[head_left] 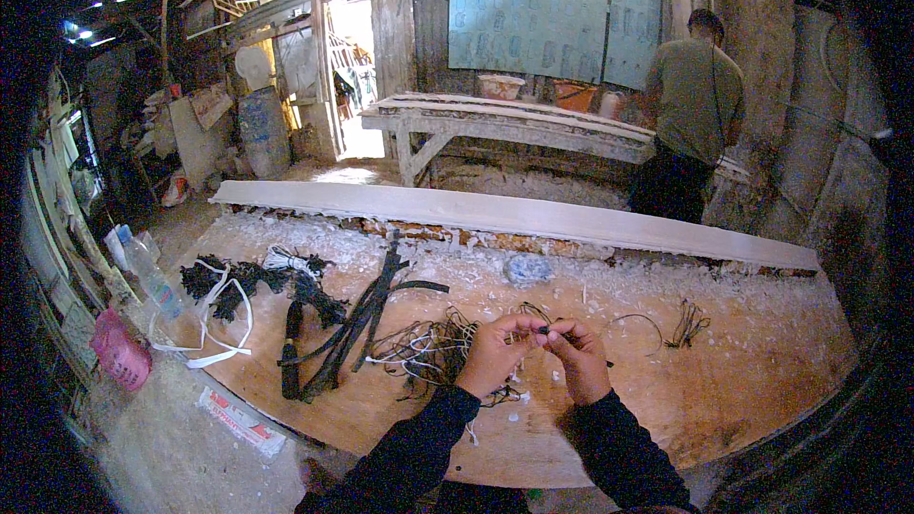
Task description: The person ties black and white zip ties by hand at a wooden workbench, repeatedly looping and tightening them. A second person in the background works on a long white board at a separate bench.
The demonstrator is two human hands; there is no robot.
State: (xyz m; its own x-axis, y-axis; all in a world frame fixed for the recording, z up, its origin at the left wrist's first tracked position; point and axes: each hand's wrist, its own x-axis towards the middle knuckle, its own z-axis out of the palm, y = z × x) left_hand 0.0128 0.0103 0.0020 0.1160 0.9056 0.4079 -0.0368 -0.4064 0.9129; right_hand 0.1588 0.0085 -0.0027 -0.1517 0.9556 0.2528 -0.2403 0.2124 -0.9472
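Observation:
My left hand (497,354) and my right hand (581,362) meet over the wooden tabletop (743,381), fingertips pinched together. Between them is a thin black cord (543,329), partly hidden by the fingers. Just left of my left hand lies a loose tangle of dark and white cords (428,347). Farther left are long black strips (357,319) in a crossed pile and a black-handled tool (291,352). To the right of my right hand sits a small bundle of thin dark cords (687,324). A bluish-white lump (528,269) rests beyond my hands.
A long white plastered beam (514,214) runs along the table's far edge. Black fibre bundles (228,286) and a white strap (228,354) lie at left, near a plastic bottle (150,271) and pink bag (122,350). Another person (698,95) stands by the back bench (533,119).

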